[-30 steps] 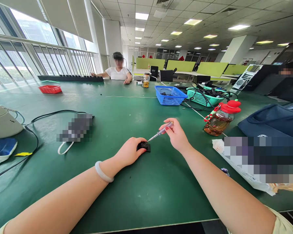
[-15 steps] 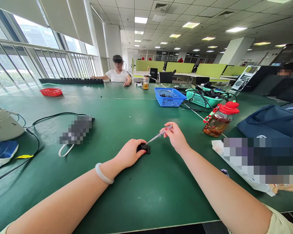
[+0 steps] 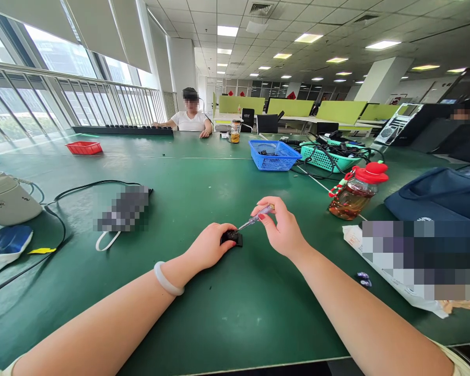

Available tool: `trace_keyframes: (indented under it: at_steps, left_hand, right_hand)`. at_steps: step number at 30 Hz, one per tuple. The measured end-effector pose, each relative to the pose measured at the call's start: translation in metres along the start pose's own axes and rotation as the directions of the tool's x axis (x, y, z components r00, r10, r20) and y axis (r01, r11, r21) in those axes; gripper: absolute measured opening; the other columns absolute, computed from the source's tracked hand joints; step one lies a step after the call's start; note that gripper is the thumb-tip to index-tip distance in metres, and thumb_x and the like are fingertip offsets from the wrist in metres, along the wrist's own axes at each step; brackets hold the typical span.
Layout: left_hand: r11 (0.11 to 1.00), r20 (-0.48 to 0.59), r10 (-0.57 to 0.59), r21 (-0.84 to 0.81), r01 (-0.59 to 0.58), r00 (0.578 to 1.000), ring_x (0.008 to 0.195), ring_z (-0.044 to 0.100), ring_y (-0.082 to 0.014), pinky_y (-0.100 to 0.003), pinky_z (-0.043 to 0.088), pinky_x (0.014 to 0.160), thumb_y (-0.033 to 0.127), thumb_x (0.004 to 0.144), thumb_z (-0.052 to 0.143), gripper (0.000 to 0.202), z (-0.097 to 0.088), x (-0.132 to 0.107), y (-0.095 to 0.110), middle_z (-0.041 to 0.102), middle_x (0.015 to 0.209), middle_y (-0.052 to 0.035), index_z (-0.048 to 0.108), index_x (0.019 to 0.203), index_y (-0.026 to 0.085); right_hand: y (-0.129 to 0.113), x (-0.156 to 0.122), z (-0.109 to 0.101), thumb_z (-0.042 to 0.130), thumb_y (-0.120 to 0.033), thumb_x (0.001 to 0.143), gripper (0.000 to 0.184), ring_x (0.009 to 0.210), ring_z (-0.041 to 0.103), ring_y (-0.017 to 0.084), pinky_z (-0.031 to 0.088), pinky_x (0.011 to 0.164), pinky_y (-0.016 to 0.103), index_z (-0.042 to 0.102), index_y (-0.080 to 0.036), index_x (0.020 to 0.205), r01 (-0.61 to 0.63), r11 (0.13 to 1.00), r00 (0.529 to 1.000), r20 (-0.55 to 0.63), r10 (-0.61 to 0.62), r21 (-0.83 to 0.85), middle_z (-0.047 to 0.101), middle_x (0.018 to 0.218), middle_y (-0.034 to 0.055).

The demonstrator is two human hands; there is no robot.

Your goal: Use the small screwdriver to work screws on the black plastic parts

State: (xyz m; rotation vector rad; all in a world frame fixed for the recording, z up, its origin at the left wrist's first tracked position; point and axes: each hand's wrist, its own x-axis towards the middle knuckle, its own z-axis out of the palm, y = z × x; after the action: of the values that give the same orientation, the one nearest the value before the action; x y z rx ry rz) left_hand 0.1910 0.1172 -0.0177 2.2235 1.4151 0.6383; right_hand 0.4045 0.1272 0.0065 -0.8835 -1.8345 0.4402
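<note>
Head view: the left hand (image 3: 204,246) has its fingers closed around a small black part (image 3: 232,236) on the green bench (image 3: 223,324), while the right hand (image 3: 280,225), just right of those fingers, grips a clear-handled screwdriver (image 3: 254,219) between its own, the tip slanting down to the part's upper edge. Well right of the right hand's fingers stands a red-lidded jar (image 3: 351,198); straight beyond them sits a blue basket (image 3: 274,161), and farther off, ahead of the left fingers, a person (image 3: 190,122).
</note>
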Motion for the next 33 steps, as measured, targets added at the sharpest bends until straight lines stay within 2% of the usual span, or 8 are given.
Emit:
trace_keyframes:
  at_steps: [4,13,20,21,23,27,30,33]
  left_hand:
    - [1.0,0.018,-0.018,-0.003,0.018,1.0,0.103,0.062,-0.0261,-0.04,0.051,0.094,0.027,0.087,0.06,0.031,-0.001,0.0,0.002,0.068,0.108,-0.0068,0.066,0.117,0.025]
    - [1.0,0.023,-0.019,0.005,0.019,1.0,0.105,0.061,-0.0264,-0.04,0.052,0.093,0.029,0.087,0.058,0.031,-0.001,0.0,0.002,0.068,0.111,-0.0068,0.066,0.117,0.026]
    - [1.0,0.02,-0.013,0.001,0.013,1.0,0.104,0.062,-0.0266,-0.041,0.051,0.094,0.03,0.087,0.059,0.033,-0.001,0.0,0.004,0.069,0.11,-0.0071,0.065,0.119,0.025]
    - [1.0,0.022,-0.013,0.0,0.013,1.0,0.104,0.062,-0.0265,-0.041,0.051,0.094,0.03,0.087,0.059,0.033,-0.002,0.0,0.004,0.069,0.11,-0.0072,0.065,0.119,0.025]
    - [1.0,0.023,-0.011,0.0,0.011,1.0,0.103,0.062,-0.0264,-0.04,0.052,0.093,0.029,0.087,0.058,0.032,-0.002,0.0,0.003,0.069,0.11,-0.0072,0.065,0.118,0.025]
    - [1.0,0.015,0.002,-0.007,-0.002,1.0,0.104,0.062,-0.0263,-0.04,0.051,0.093,0.029,0.087,0.059,0.031,0.0,0.0,0.001,0.069,0.11,-0.0067,0.066,0.117,0.025]
    - [1.0,0.012,0.0,-0.014,0.0,1.0,0.104,0.061,-0.0262,-0.039,0.051,0.094,0.028,0.087,0.059,0.031,0.001,0.001,0.0,0.068,0.109,-0.0061,0.066,0.117,0.026]
    - [1.0,0.011,-0.004,-0.005,0.004,1.0,0.104,0.062,-0.0261,-0.039,0.051,0.093,0.028,0.086,0.06,0.032,0.001,0.001,0.0,0.068,0.109,-0.0062,0.065,0.118,0.026]
  right_hand:
    - [0.008,0.003,0.002,0.049,-0.031,0.093,0.014,0.071,0.061,0.017,0.051,0.075,0.037,0.046,-0.027,0.106,-0.109,0.988,0.993,-0.025,0.112,0.107,0.069,0.086,0.002]
    - [0.043,0.013,0.004,0.06,-0.054,0.083,0.036,0.058,0.054,0.013,0.048,0.068,0.035,0.045,-0.025,0.099,-0.345,0.868,0.921,-0.048,0.386,0.357,0.068,0.078,-0.0014]
    - [0.06,0.011,0.005,0.063,-0.044,0.079,0.028,0.058,0.057,0.014,0.048,0.066,0.034,0.051,-0.023,0.093,-0.605,0.749,0.768,-0.051,0.639,0.271,0.068,0.076,-0.0003]
    - [0.059,0.011,0.004,0.062,-0.042,0.08,0.026,0.059,0.057,0.014,0.049,0.066,0.034,0.051,-0.023,0.094,-0.605,0.755,0.77,-0.057,0.635,0.252,0.068,0.077,0.0001]
    - [0.051,0.011,0.002,0.057,-0.039,0.083,0.023,0.064,0.06,0.016,0.05,0.069,0.035,0.05,-0.024,0.099,-0.539,0.813,0.824,-0.064,0.564,0.219,0.069,0.077,0.0005]
    - [0.02,0.007,-0.002,0.051,-0.031,0.09,0.018,0.082,0.065,0.02,0.051,0.081,0.04,0.047,-0.026,0.107,-0.234,0.967,0.969,-0.056,0.24,0.101,0.071,0.087,0.0029]
    - [0.002,0.002,-0.002,0.049,-0.026,0.092,0.015,0.086,0.065,0.02,0.05,0.084,0.04,0.047,-0.027,0.107,-0.063,0.998,0.998,-0.013,0.063,0.008,0.071,0.089,0.003]
    - [0.002,0.002,0.002,0.048,-0.026,0.092,0.015,0.076,0.062,0.018,0.05,0.077,0.037,0.045,-0.027,0.107,-0.091,0.995,0.995,-0.038,0.093,0.034,0.069,0.086,0.002]
